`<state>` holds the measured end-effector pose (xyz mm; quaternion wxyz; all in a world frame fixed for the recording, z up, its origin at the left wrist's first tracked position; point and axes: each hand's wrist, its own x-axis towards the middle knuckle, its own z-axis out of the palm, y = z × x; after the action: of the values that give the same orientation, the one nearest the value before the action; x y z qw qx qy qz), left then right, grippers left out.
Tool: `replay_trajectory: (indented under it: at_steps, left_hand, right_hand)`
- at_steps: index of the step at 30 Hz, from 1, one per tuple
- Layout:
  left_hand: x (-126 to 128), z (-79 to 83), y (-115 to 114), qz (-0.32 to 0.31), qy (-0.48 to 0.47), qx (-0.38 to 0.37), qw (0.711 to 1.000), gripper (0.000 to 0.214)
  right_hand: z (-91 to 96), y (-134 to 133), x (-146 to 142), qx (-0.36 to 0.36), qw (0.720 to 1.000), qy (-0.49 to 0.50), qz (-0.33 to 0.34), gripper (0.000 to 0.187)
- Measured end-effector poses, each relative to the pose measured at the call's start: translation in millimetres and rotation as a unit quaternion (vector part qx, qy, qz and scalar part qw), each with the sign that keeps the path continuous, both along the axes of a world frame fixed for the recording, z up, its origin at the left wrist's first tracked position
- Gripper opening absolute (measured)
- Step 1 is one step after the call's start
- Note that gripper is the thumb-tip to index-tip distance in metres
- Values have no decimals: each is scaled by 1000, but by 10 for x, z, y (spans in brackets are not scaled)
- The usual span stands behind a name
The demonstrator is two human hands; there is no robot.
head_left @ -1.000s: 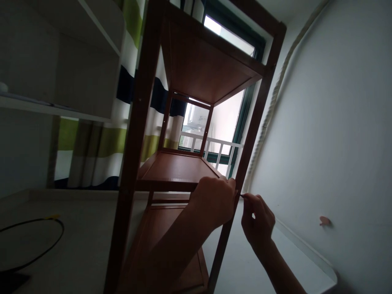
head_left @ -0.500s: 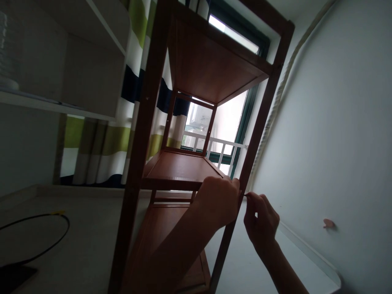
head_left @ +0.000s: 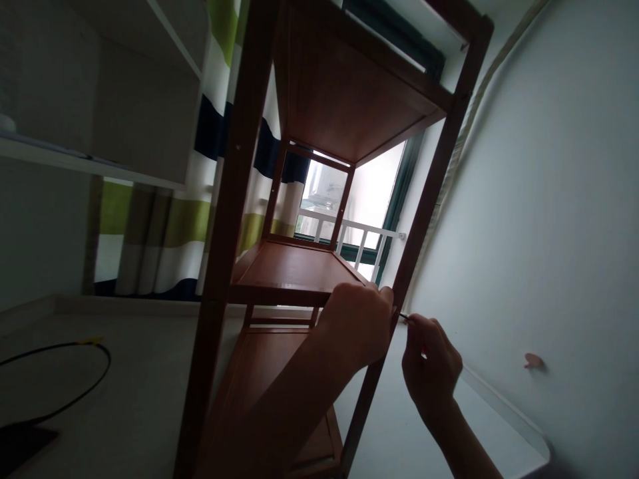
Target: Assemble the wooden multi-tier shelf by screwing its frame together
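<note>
A reddish-brown wooden shelf unit [head_left: 309, 266] stands tilted in view before me. My left hand [head_left: 357, 322] is closed round the front right corner of its middle shelf, against the right front post [head_left: 426, 199]; its fingertips are partly hidden. On the post's outer side, my right hand [head_left: 432, 359] pinches a thin dark rod [head_left: 403, 317] between thumb and fingers. The rod's end points at the post, level with the middle shelf. A speck of red shows inside the right hand; most of what it holds is covered by the fingers.
A white cabinet [head_left: 144, 120] hangs at upper left. Below it, a black cable loop [head_left: 107, 366] lies on a pale surface. Striped curtains [head_left: 187, 226] and a window with a white railing [head_left: 372, 231] are behind the shelf. A pink hook [head_left: 533, 360] is on the right wall.
My right hand has drawn slightly right, away from the post, and more of the thin rod shows. The left hand keeps its hold on the shelf corner. The view has shifted slightly.
</note>
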<state>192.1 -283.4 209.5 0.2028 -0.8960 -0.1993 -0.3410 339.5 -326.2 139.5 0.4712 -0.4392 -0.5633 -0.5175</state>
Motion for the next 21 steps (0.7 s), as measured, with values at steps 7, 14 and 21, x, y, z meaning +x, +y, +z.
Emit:
replay_trajectory:
  at_steps: [7,14,21]
  left_hand:
    - [-2,-2,4,-9,-7,-5,1000,16]
    - [6,5,-1,-8,-9,-5,1000,17]
    - [23,-13,18,-7,-19,-4,1000,17]
  right_hand:
    - [4,24,-8,3,1000,-5,-15,6]
    - [3,27,-8,-1,1000,-15,-17,6]
    - [-30,35,30,-7,1000,-10,-16,7]
